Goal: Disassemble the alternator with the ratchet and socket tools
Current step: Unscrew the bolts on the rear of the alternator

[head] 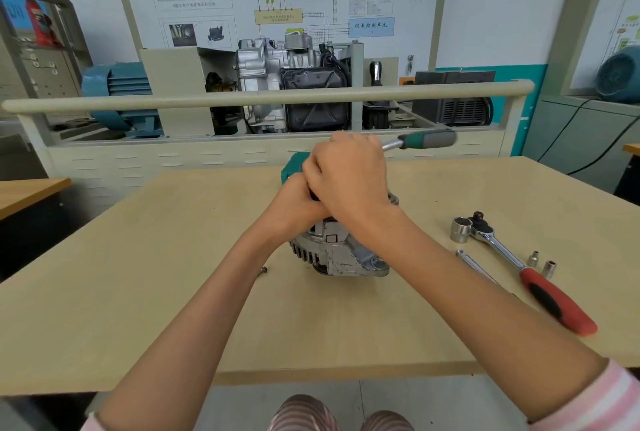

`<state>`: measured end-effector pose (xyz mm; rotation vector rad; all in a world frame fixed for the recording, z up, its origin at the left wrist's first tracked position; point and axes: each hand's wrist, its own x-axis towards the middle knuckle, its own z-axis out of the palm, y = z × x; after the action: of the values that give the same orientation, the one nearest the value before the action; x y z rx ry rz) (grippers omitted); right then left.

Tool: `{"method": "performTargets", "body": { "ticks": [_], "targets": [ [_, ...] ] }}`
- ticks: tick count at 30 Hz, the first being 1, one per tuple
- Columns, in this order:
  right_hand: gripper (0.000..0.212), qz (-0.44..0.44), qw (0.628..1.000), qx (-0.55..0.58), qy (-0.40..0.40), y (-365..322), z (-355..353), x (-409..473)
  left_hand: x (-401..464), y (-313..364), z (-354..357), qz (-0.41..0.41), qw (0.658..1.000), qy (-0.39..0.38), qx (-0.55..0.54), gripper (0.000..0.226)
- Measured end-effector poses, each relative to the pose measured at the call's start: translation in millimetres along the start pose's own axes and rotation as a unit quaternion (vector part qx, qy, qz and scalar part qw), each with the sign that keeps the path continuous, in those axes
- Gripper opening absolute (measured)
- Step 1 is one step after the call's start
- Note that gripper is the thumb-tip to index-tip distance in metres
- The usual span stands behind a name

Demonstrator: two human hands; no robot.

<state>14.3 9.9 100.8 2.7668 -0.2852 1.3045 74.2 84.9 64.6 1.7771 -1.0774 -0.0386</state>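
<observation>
Head view, surroundings: alternator (341, 254) stands on the wooden table (173, 292), middle of the top, and serves as the landmark below.
Right of the alternator: red-handled ratchet (526, 269) lies flat with a large socket (461, 229) touching its head; a thin extension bar (476, 266) lies between the alternator and that ratchet; two small sockets (542, 263) stand just past the red handle.
Left of the alternator: a single bolt (263, 271) lies on the table, near its base.
Behind the alternator: a teal object (294, 167), mostly hidden by the hands; beyond the table edge, a rail and a cutaway engine display (294, 84).
In the way: both hands and forearms cover the alternator's top, so the fastener and the tool head cannot be seen.
Left hand (294, 202): fingers curled, pressed against the alternator's upper part under the right hand; what exactly it grips is hidden.
Right hand (349, 174): fingers curled over the head end of the green-handled ratchet (422, 140), whose handle sticks out to the right, free of the hand.
</observation>
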Motion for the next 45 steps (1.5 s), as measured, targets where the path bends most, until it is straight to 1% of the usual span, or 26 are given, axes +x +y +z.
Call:
{"method": "performTargets", "body": {
  "ticks": [2,4,6,8,10,11,13,14,16,18,21,23,24,27,28,29,31,32,33,35,37,39,41,42,44,45],
  "targets": [
    [0.035,-0.022,0.993,0.112,0.009,5,-2,-1,-1,-1,-1,0.003,1.000,0.001,-0.015,0.006],
    [0.047,-0.031,0.970,0.241,0.006,13,-3,-1,-2,-1,-4,0.006,0.999,-0.015,-0.037,0.008],
    [0.045,-0.041,0.946,0.322,-0.002,18,-2,1,-3,-2,-7,0.012,0.998,-0.040,-0.051,0.005],
    [0.040,-0.047,0.933,0.356,-0.012,21,-2,2,-3,-3,-8,0.018,0.998,-0.044,-0.052,0.008],
    [0.041,-0.061,0.940,0.337,-0.014,22,-2,1,-2,-4,-9,0.018,0.998,-0.036,-0.053,0.003],
    [0.043,-0.071,0.952,0.296,-0.011,21,-2,0,-1,-4,-9,0.018,0.998,-0.032,-0.053,0.005],
    [0.037,-0.069,0.989,0.133,0.000,12,-2,-2,-1,-4,-8,0.021,0.999,-0.022,-0.045,0.019],
    [0.030,-0.051,0.998,0.048,0.004,7,-1,-2,0,-3,-7,0.021,0.999,-0.019,-0.039,0.025],
    [0.025,-0.008,0.999,-0.037,-0.001,0,0,-3,0,-5,-4,0.014,0.999,-0.011,-0.031,0.033],
    [0.027,-0.003,1.000,-0.026,-0.006,0,0,-3,-1,-5,-4,0.015,0.999,-0.008,-0.029,0.032],
    [0.036,-0.047,0.994,0.095,0.001,9,-4,0,-3,-2,-6,0.024,0.998,-0.025,-0.044,0.025],
    [0.047,-0.066,0.978,0.198,-0.007,14,-5,1,-3,-1,-8,0.026,0.997,-0.042,-0.052,0.024],
    [0.049,-0.073,0.968,0.240,-0.011,17,-5,1,-3,-1,-9,0.026,0.997,-0.051,-0.052,0.022],
    [0.044,-0.087,0.949,0.303,-0.011,24,-4,0,-2,-2,-11,0.026,0.997,-0.057,-0.045,0.019],
    [0.045,-0.092,0.952,0.293,-0.009,24,-4,-1,-2,-2,-10,0.030,0.997,-0.053,-0.048,0.021],
    [0.044,-0.093,0.964,0.250,-0.011,22,-4,-1,-2,-2,-8,0.033,0.997,-0.045,-0.051,0.023],
    [0.032,-0.063,0.995,0.071,-0.005,14,-3,-3,-1,-3,-4,0.032,0.998,-0.027,-0.048,0.028],
    [0.026,-0.037,0.999,-0.006,0.002,10,-1,-4,-1,-3,-3,0.030,0.998,-0.021,-0.043,0.031],
    [0.026,-0.012,0.999,-0.048,0.005,6,0,-6,-1,-4,-2,0.028,0.999,-0.017,-0.039,0.033],
    [0.026,0.004,0.999,-0.054,0.005,3,0,-7,-2,-4,-1,0.025,0.999,-0.013,-0.036,0.034],
    [0.027,-0.021,1.000,-0.004,0.000,10,-2,-5,-3,-3,-2,0.024,0.999,-0.019,-0.039,0.027],
    [0.039,-0.041,0.993,0.109,-0.014,17,-3,0,-3,-2,-3,0.023,0.998,-0.028,-0.042,0.016],
    [0.047,-0.047,0.967,0.251,-0.016,22,-3,1,-3,0,-5,0.027,0.998,-0.043,-0.042,0.008],
    [0.046,-0.049,0.952,0.301,-0.009,25,-2,0,-3,0,-6,0.028,0.998,-0.046,-0.040,0.006],
    [0.039,-0.045,0.940,0.339,0.005,28,-1,-2,-2,0,-6,0.030,0.998,-0.043,-0.034,0.009],
    [0.035,-0.047,0.946,0.322,0.012,28,-1,-3,-2,0,-6,0.031,0.998,-0.039,-0.033,0.010]
  ]
}}
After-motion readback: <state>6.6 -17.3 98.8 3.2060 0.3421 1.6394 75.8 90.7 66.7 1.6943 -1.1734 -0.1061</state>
